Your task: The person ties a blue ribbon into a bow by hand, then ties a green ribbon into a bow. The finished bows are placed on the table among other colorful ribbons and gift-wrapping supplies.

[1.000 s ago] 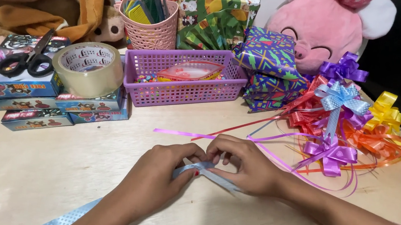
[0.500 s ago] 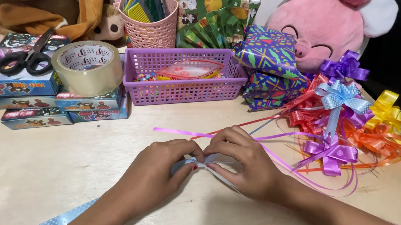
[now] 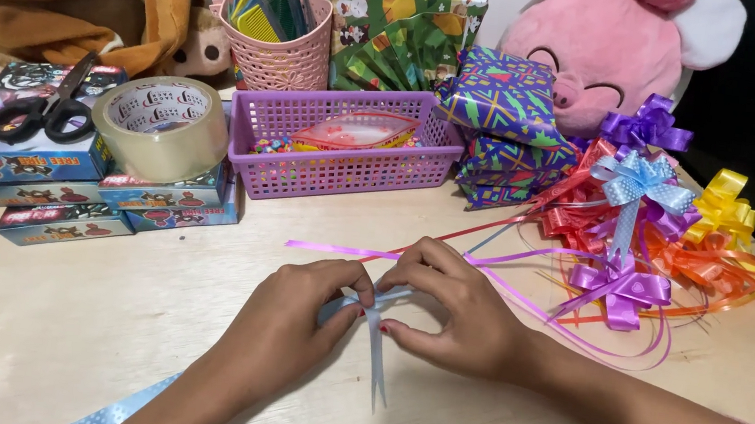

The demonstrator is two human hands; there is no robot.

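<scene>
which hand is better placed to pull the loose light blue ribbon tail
Right, probably. The right hand has fingertips beside the thin light blue ribbon's hanging tail, while the left hand pinches the knot.

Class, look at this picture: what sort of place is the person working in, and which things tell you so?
Probably a home gift-wrapping table. Both hands, left hand and right hand, pinch a light blue ribbon; ready-made ribbon bows, wrapped gift boxes and a roll of clear tape lie around.
</scene>
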